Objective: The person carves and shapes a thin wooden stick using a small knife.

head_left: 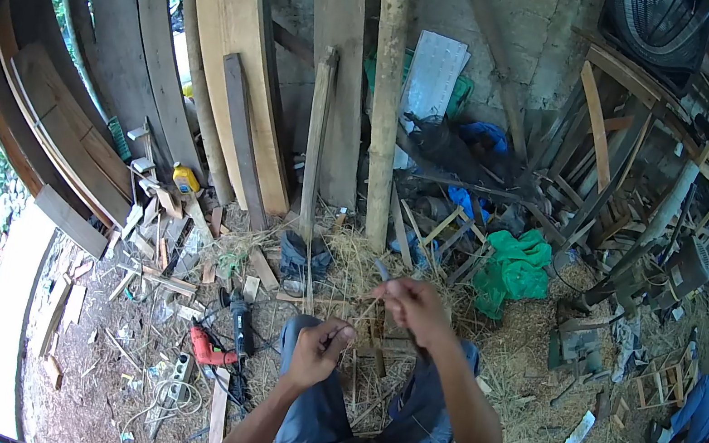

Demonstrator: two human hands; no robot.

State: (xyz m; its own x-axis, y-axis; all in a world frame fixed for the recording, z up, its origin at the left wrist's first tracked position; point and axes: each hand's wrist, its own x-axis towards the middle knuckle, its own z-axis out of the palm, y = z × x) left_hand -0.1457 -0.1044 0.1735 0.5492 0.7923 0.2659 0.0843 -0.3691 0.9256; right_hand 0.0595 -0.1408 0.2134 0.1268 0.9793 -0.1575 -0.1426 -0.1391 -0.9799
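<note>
Above my knees, both hands are raised close together. My left hand (323, 351) is closed, fingers pinched with the thumb on top; whatever thin thing it may hold is too small to make out. To its right, my right hand (416, 310) is wrapped round a knife-like tool (382, 270), whose greyish tip shows past the fingers at the upper left and whose dark end shows below the hand. Thin pale strips and straw lie on the ground beyond and between my legs.
A red drill (210, 348) and a grinder (241, 324) lie left of my legs, beside a power strip (180, 370) with cords. Planks (226, 37) and a pole (383, 107) lean ahead. Green plastic (514, 268) and scrap wood lie to the right.
</note>
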